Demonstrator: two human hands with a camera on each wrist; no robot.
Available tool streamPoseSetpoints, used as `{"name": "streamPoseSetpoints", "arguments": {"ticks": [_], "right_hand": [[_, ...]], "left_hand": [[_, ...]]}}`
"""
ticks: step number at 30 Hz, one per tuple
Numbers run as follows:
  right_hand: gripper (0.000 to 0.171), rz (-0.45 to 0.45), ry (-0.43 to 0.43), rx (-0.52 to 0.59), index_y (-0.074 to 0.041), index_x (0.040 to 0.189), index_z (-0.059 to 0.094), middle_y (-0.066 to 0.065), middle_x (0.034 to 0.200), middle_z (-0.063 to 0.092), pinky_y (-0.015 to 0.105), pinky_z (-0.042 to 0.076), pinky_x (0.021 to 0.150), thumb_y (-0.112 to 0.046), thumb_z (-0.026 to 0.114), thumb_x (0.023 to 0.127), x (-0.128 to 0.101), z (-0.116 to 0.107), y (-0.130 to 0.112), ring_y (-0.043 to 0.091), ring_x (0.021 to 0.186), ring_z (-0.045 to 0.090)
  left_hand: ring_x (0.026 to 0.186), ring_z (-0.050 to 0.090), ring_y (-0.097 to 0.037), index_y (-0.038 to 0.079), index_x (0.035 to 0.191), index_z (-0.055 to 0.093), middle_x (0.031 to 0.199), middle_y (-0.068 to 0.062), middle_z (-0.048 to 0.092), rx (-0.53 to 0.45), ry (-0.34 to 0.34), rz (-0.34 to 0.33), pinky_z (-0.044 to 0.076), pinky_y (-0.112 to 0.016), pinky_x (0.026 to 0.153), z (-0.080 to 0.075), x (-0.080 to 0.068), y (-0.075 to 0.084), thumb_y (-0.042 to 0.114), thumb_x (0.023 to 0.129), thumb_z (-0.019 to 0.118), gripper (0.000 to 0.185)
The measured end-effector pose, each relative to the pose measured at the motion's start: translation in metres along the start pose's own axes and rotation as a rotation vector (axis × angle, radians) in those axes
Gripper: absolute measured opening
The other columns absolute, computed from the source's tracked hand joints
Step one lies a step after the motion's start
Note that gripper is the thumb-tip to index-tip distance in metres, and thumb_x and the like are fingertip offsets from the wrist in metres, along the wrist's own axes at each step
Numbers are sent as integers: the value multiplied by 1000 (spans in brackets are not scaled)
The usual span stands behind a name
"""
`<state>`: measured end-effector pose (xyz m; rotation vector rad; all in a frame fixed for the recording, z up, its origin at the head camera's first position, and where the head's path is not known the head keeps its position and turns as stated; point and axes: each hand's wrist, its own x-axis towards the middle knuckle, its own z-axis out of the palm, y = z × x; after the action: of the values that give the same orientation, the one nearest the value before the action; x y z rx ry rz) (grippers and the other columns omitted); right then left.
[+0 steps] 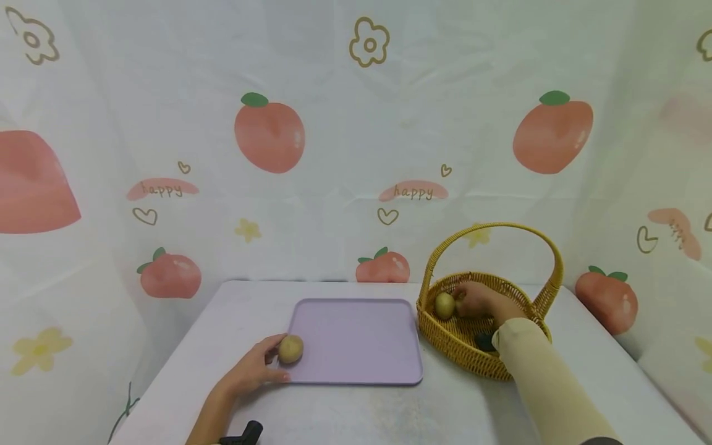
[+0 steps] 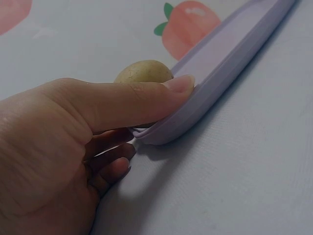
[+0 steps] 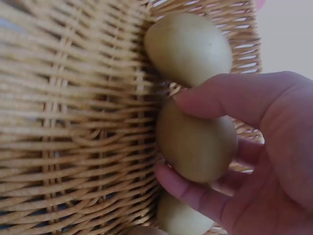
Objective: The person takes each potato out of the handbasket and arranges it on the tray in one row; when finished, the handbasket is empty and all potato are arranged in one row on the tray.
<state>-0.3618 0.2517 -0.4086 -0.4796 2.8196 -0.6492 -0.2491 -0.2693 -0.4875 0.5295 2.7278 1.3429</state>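
Observation:
My left hand (image 1: 253,369) is at the left end of the lilac tray (image 1: 356,340), beside a round tan potato (image 1: 291,350). Its fingertips reach the potato's far side, while the straight thumb (image 2: 146,100) lies along the tray's front rim. In the left wrist view the potato's lower part is hidden behind that thumb. Inside the wicker basket (image 1: 470,358), my right hand (image 1: 478,301) grips a smooth potato (image 3: 195,139) between thumb and fingers. Another potato (image 3: 188,49) sits against it, and one more (image 3: 181,215) shows below.
The basket stands right of the tray, its tall arched handle (image 1: 495,225) rising over the right hand. A dark object (image 1: 486,342) shows under the right wrist. Behind the white table (image 1: 345,414) hangs a fruit-printed cloth (image 1: 334,235).

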Motion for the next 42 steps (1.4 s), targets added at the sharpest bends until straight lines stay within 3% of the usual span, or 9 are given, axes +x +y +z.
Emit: {"name": "streamPoseSetpoints", "arguments": {"ticks": [5, 10, 14, 19, 22, 28, 31, 36, 42], "right_hand": [[31, 50, -32, 109, 0, 109, 66, 16, 104, 60, 35, 51, 58, -3, 63, 79, -4, -8, 1, 24, 72, 55], [30, -5, -55, 171, 2, 109, 65, 17, 109, 60, 41, 56, 64, -1, 60, 80, -13, -18, 0, 23, 77, 58], [30, -66, -18, 184, 4, 112, 64, 20, 111, 61, 45, 58, 68, -3, 59, 84, -19, -26, -2, 26, 85, 61], [35, -106, 69, 224, 6, 118, 61, 21, 112, 60, 46, 58, 70, -4, 59, 85, -29, -36, -14, 24, 83, 62], [35, -121, 122, 209, 4, 120, 61, 21, 116, 60, 47, 57, 72, -8, 62, 86, -36, -39, -20, 24, 83, 63], [35, -195, 259, 72, -4, 120, 66, 19, 121, 62, 51, 52, 84, -20, 68, 90, -46, -39, -31, 35, 101, 61], [34, -242, 309, 55, -6, 118, 68, 17, 120, 64, 51, 50, 88, -23, 71, 89, -51, -37, -38, 36, 106, 60], [32, -299, 345, 73, -8, 115, 71, 11, 116, 67, 49, 49, 90, -22, 75, 86, -59, -31, -54, 32, 108, 60], [29, -357, 335, 65, -12, 112, 73, 5, 110, 69, 41, 52, 83, -20, 76, 85, -63, -21, -77, 23, 101, 61]], "left_hand": [[124, 47, -45, -10, 142, 38, 139, -30, 44, 11, 1, -11, 42, -56, 101, 0, 0, 2, 22, 72, 86, 91], [125, 45, -47, -11, 142, 37, 141, -31, 42, 5, -1, -24, 41, -56, 101, 1, -1, 3, 22, 72, 86, 91], [126, 45, -47, -11, 142, 37, 141, -32, 41, 4, -6, -27, 41, -56, 102, 1, -1, 1, 22, 72, 86, 91], [125, 45, -48, -11, 142, 37, 141, -32, 41, 4, -5, -24, 41, -56, 102, 1, -1, 0, 21, 72, 86, 91], [125, 45, -47, -11, 141, 37, 140, -32, 42, 9, -4, -23, 41, -56, 102, 1, -1, 0, 22, 72, 86, 91], [125, 45, -47, -12, 141, 37, 140, -32, 42, 7, -8, -14, 41, -56, 102, 0, -1, 2, 22, 73, 85, 91], [125, 45, -47, -12, 142, 36, 140, -32, 41, 4, -10, -15, 41, -56, 102, 0, 0, 1, 22, 73, 85, 91], [125, 45, -46, -12, 142, 36, 141, -32, 41, 2, -8, -19, 41, -55, 103, 1, 0, 1, 22, 72, 85, 91], [126, 45, -46, -11, 142, 37, 141, -31, 41, 7, -4, -34, 41, -55, 103, 1, 0, 3, 23, 72, 85, 91]]}}
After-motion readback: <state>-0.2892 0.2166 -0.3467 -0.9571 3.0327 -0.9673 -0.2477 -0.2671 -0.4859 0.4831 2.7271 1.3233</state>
